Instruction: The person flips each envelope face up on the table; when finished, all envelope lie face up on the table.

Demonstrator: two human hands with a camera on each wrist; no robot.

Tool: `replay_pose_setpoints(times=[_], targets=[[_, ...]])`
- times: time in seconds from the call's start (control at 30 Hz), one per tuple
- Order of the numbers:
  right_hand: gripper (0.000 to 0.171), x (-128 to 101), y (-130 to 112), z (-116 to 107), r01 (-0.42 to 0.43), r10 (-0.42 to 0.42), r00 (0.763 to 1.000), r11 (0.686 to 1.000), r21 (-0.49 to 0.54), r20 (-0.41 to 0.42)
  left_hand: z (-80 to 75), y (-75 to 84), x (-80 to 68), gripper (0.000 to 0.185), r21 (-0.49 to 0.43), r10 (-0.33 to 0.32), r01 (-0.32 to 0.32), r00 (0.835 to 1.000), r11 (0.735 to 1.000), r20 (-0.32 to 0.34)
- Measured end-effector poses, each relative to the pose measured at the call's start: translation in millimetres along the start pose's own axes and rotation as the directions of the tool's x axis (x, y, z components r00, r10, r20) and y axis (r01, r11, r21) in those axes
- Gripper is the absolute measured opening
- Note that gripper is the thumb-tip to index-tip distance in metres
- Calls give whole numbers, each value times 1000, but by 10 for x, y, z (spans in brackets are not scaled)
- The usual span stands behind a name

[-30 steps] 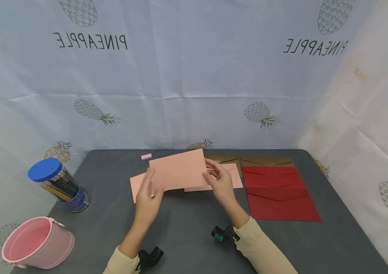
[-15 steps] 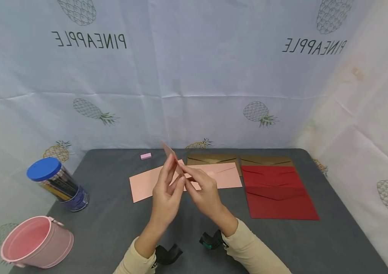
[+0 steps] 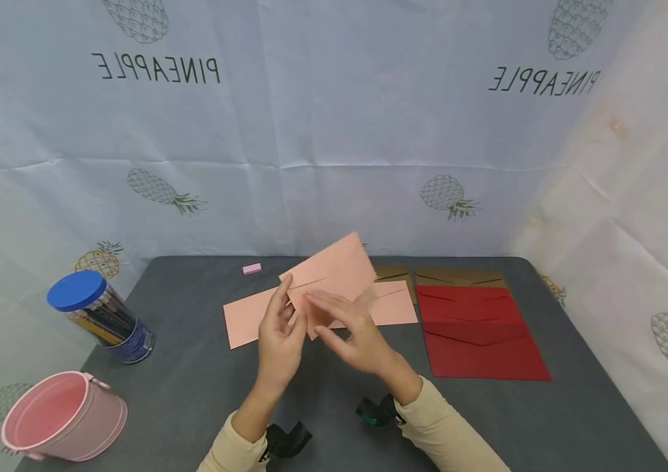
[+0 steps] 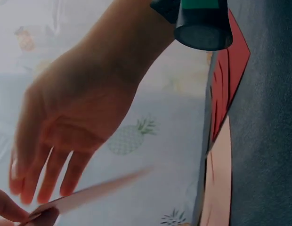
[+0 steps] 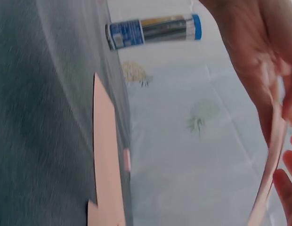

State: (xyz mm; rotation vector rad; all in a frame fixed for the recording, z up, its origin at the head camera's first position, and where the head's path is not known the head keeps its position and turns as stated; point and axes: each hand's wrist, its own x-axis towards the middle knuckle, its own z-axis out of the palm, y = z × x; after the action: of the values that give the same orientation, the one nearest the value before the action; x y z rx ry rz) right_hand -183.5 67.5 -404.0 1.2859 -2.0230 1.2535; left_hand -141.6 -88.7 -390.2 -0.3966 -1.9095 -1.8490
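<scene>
A pink envelope [image 3: 336, 265] is held up at a slant over the table, its flap line facing the head camera. The left hand [image 3: 279, 344] pinches its lower left end between thumb and fingers, a grip that also shows in the right wrist view, where the envelope [image 5: 271, 165] appears nearly edge-on. Fingers of the right hand [image 3: 360, 334] extend in front of the envelope's lower part. In the left wrist view the right hand [image 4: 85, 113] has long, loosely straight fingers beside the envelope's edge. Behind lie two more pink envelopes [image 3: 248, 319] [image 3: 394, 303].
Overlapping red envelopes [image 3: 490, 360] lie at the right, with gold envelopes [image 3: 457, 276] behind them. A small pink block [image 3: 252, 269] sits near the back edge. At the left stand a blue-lidded tub of pencils [image 3: 103, 314] and a pink bucket [image 3: 100, 426].
The envelope has turned from its plain face, through edge-on, to its flap side. Both hands held its ends earlier; now the left pinches it and the right fingers are spread near it.
</scene>
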Motion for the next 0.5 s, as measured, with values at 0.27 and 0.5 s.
replay_pose_setpoints(times=[0.27, 0.5], targets=[[46, -236, 254, -475, -248, 230, 940, 968, -43, -251, -43, -294, 53, 62, -120, -263, 277, 957, 953, 119], [48, -551, 420, -827, -569, 553, 769, 821, 52, -322, -122, -557, 63, 64, -253, -398, 433, 900, 865, 180]])
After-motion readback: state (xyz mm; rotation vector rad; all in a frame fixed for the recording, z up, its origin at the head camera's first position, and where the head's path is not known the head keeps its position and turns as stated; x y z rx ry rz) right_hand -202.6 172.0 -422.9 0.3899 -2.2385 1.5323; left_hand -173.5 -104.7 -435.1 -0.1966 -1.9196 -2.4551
